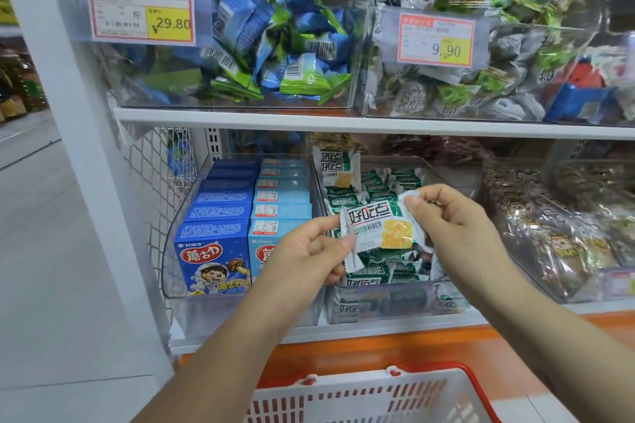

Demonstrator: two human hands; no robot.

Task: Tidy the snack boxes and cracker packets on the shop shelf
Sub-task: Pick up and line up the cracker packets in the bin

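Nearest the camera, below the clear cracker bin [395,299], a red-and-white shopping basket [343,398] sits in front of the orange shelf base. Just above the bin's front wall, both hands hold one green-and-white cracker packet [381,230] face up. The left hand [309,251] pinches its left sealed edge between thumb and fingers, and the right hand [450,216] pinches its upper right corner. The packet hovers over the loose heap of like packets that fills the bin. At the back of the bin one more packet [336,165] stands upright against its left wall.

Directly left of the bin, in a neighbouring clear tray, snack boxes stand in two tidy rows running front to back: dark blue boxes [213,251] on the outside, light blue boxes [278,203] touching the bin's side. To the right of the bin, another clear bin [549,233] holds brownish wrapped snacks.

Above the bin runs a white shelf [309,122] carrying clear tubs of wrapped sweets, blue and green [257,45] to the upper left, with a price tag [141,12] reading 29.80.
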